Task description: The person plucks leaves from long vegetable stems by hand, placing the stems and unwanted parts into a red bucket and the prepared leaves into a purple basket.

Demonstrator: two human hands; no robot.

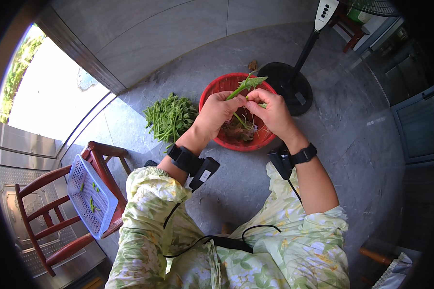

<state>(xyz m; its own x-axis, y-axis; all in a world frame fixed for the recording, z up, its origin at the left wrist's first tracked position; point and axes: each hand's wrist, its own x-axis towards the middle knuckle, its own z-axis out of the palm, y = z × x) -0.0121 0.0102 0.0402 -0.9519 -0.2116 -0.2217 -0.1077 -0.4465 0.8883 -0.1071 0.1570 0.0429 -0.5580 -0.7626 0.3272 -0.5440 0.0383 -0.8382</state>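
Over the red plastic basin (pixel 203 99), my left hand (pixel 217 110) pinches a green leafy vegetable stem (pixel 236 92), its leaf pointing up and away from me. My right hand (pixel 273 112) has thumb and forefinger closed on a small part of the greens, right against the left fingertips. Peelings and leafy scraps (pixel 240 130) lie in the bottom of the basin. Left of the basin, a pile of green leafy stems (pixel 171 117) rests on the floor, close to my left forearm.
A blue plastic basket (pixel 108 206) with a few short green pieces sits on a reddish wooden chair (pixel 110 177) at left. Behind the basin's right side stands a fan's round black base (pixel 293 94). A small brown lump (pixel 252 65) lies beyond the rim. Cables hang from both wrist devices.
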